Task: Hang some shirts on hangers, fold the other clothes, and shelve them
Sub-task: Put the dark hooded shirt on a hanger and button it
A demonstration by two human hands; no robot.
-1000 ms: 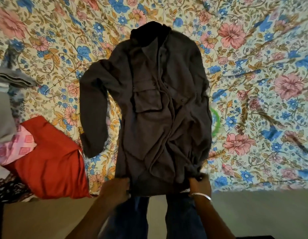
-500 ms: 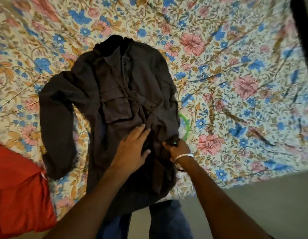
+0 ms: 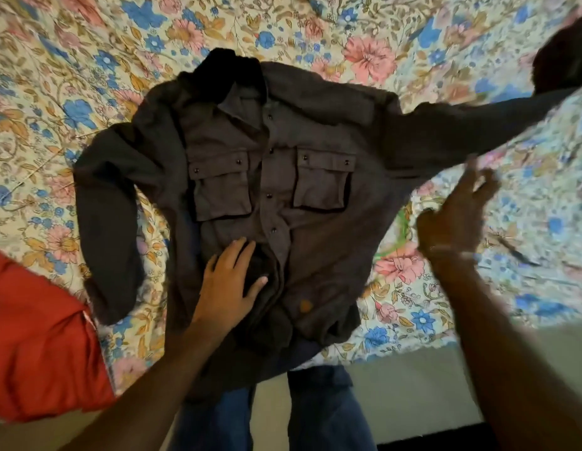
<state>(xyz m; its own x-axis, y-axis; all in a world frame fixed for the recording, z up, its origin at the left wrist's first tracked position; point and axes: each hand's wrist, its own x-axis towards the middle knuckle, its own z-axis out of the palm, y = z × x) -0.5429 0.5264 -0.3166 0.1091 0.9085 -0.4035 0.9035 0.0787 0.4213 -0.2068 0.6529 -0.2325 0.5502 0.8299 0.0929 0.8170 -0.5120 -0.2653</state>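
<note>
Brown button-up shirt (image 3: 276, 196) lies face up on a floral bedsheet (image 3: 413, 43), collar away from the person and hem hanging a little over the near edge of the bed. It has two flap pockets on the chest and a row of dark buttons down the front. One sleeve lies bent down along the shirt's side on the left of the view; the other stretches out toward the upper right corner. The left hand (image 3: 229, 281) rests flat on the lower front of the shirt, fingers straight and spread, beside the button line. The right hand (image 3: 455, 216) is blurred, raised just off the shirt's right side below the outstretched sleeve, fingers loosely spread and holding nothing; a bangle (image 3: 452, 253) sits on its wrist. A red cloth (image 3: 38, 346) lies at the left edge of the bed. A green hanger (image 3: 395, 237) peeks from under the shirt's right side.
</note>
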